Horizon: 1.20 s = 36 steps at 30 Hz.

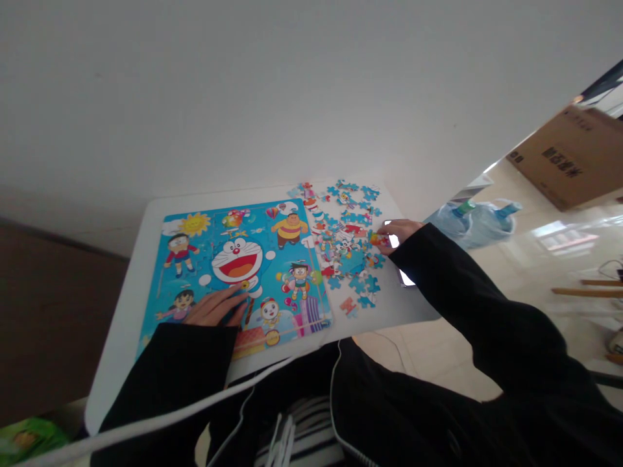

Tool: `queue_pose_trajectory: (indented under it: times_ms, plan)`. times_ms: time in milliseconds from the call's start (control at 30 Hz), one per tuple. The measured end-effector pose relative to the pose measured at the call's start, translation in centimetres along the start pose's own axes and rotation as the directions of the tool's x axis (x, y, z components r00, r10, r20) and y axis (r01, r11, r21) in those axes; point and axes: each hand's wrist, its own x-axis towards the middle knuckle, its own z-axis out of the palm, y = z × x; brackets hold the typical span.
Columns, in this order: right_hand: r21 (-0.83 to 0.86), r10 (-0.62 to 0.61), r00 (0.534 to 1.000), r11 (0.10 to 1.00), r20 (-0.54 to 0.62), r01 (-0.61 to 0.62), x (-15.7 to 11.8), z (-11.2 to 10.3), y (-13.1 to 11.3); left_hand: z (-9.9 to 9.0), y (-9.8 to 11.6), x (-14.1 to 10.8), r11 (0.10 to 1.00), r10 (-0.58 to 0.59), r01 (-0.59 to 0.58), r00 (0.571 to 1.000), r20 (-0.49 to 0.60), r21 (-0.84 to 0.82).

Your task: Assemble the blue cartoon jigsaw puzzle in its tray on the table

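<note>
A blue cartoon puzzle board [195, 237] lies on the white table [127, 305], with a large smiling blue-and-white face near its middle. My left hand [217, 306] rests on the lower part of the board, fingertips by a small yellow spot below that face; whether it holds a piece is too small to tell. Loose puzzle pieces [353, 250] are heaped to the right of the board. At the right edge of the heap, my right hand [396, 232] pinches a red and yellow puzzle piece [378, 240], over a phone with a bright screen [405, 279].
A white wall [243, 97] stands behind the table. Beyond the table's right side are large clear water bottles [489, 224] and a cardboard box [569, 155] on the tiled floor. A white cable [195, 407] crosses in front, over my left sleeve.
</note>
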Motion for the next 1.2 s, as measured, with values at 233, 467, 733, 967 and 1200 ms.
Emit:
queue_pose_trajectory:
  times_ms: [233, 467, 733, 967, 1200]
  plan:
    - [-0.012, -0.089, 0.972, 0.996, -0.219, 0.089, -1.0, 0.0, -1.2, -0.2, 0.3, 0.0, 0.999, -0.026, 0.025, 0.998, 0.056, 0.030]
    - [-0.053, -0.022, 0.971, 0.999, -0.237, 0.010, -1.3, 1.6, 0.0, -0.1, 0.1, -0.2, 1.000, 0.004, -0.005, 0.998, 0.058, 0.017]
    - [-0.121, 0.040, 0.996, 0.991, -0.085, -0.050, -0.6, 3.4, -0.4, -0.2, 0.4, -0.2, 0.999, -0.035, 0.034, 0.997, 0.063, 0.011]
    - [0.127, -0.074, 0.994, 0.988, -0.082, 0.084, -2.0, 3.5, -3.5, -0.3, 0.5, -0.1, 0.998, -0.066, 0.066, 0.997, 0.050, 0.008]
    - [0.141, -0.050, 0.998, 0.988, -0.034, 0.055, -1.8, 3.6, -3.7, -0.9, 1.5, 0.5, 0.994, -0.109, 0.107, 0.989, 0.100, 0.030]
